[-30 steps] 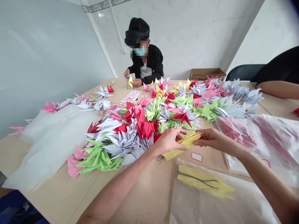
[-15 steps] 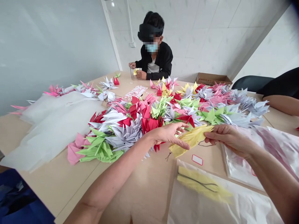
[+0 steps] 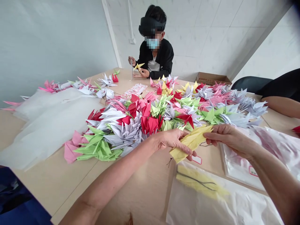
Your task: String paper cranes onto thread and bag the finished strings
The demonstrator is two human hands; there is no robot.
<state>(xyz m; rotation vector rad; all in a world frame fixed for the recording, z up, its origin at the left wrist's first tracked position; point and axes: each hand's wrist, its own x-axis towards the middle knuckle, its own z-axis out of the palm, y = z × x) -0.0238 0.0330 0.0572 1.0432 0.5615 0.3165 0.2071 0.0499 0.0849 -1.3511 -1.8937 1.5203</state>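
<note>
A bundle of folded yellow paper cranes (image 3: pixel 193 140), pressed flat, is held between my two hands above the table. My left hand (image 3: pixel 174 140) wraps round the bundle's left part, thumb across the front. With thumb and fingers, my right hand (image 3: pixel 221 136) pinches its right end. Dark string ends hang from both ends of the bundle. Below lies a clear plastic bag (image 3: pixel 199 206) with another yellow bundle (image 3: pixel 199 181) and dark string inside. A small red-edged white label (image 3: pixel 197 159) sits on the table, partly behind my left fingers.
A heap of green, white, red and pink folded paper (image 3: pixel 131 131) spreads beyond my hands. Clear bags (image 3: pixel 51 122) lie at left; a bag with pink paper (image 3: pixel 269 150) lies at right. Across the table a co-worker (image 3: pixel 152 59) holds a yellow crane (image 3: pixel 138 66). A cardboard box (image 3: pixel 212 78) stands behind.
My left hand, open beside the bundle half a second ago, has closed on it. The bundle has moved slightly right since the first frame. The co-worker's yellow crane has spread wings now.
</note>
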